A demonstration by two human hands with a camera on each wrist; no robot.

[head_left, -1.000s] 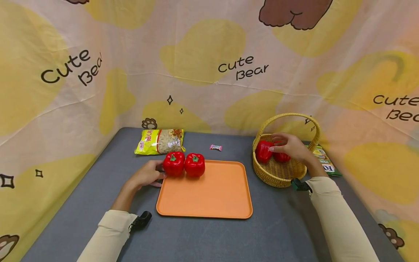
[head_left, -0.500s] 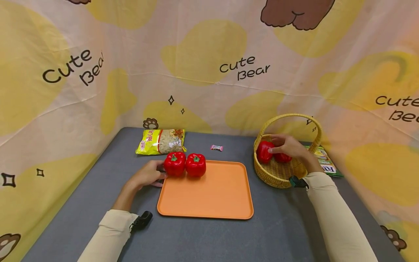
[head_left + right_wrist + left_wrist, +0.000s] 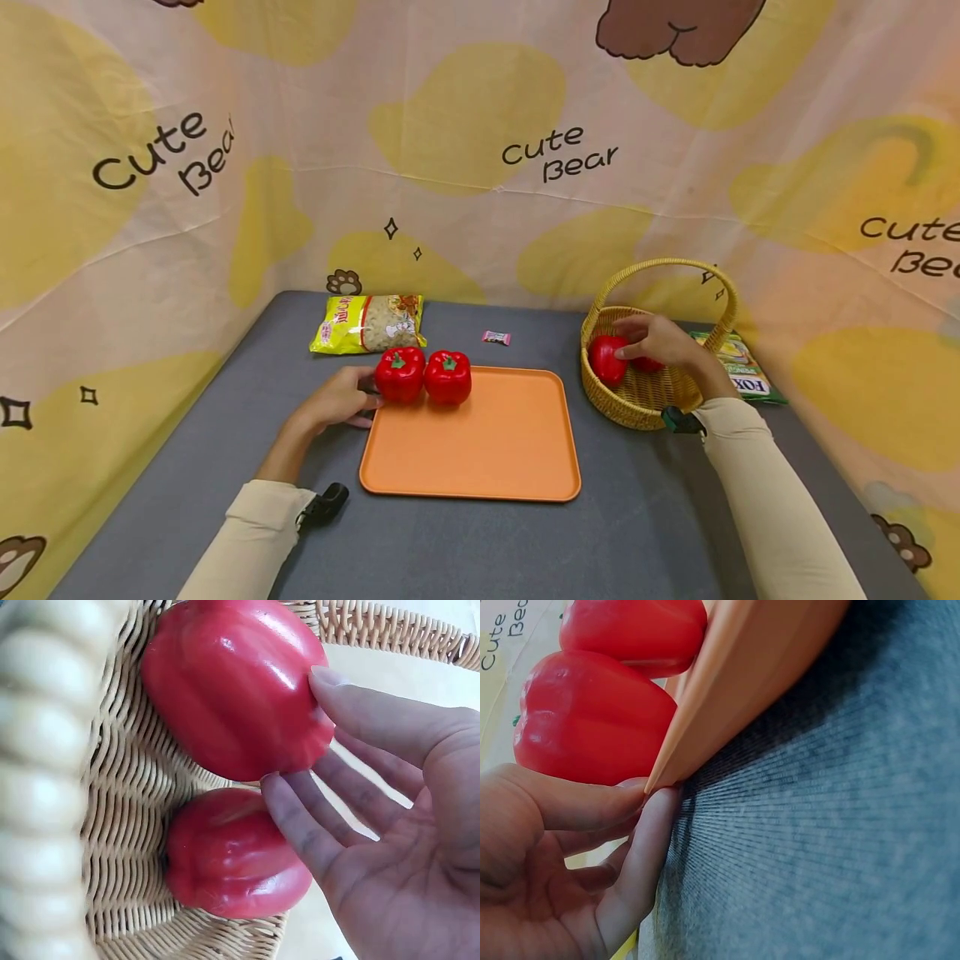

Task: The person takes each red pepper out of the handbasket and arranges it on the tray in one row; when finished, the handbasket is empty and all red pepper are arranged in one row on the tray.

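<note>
My left hand [image 3: 343, 398] is at the left edge of an orange tray [image 3: 472, 450]. In the left wrist view, the thumb and a finger [image 3: 654, 847] pinch the tray's rim. Two red bell peppers with green stems, a left one [image 3: 399, 375] and a right one [image 3: 447, 378], sit side by side at the tray's back left corner. My right hand [image 3: 660, 340] reaches into a yellow wicker basket [image 3: 626, 415]. It grips a red bell pepper [image 3: 232, 690], thumb on one side and fingers around the other. Another red bell pepper [image 3: 236, 855] lies beside it, partly behind the hand in the head view.
A yellow food bag [image 3: 367, 323] lies behind the tray on the grey table [image 3: 480, 550]. Further right is a small pink wrapped candy [image 3: 496, 337]. A green packet [image 3: 746, 371] lies right of the basket, whose tall handle [image 3: 663, 263] arches over the right hand.
The pepper in my right hand has tipped and shifted slightly toward the front of the basket, with the thumb moving along. My left hand and the tray have stayed put.
</note>
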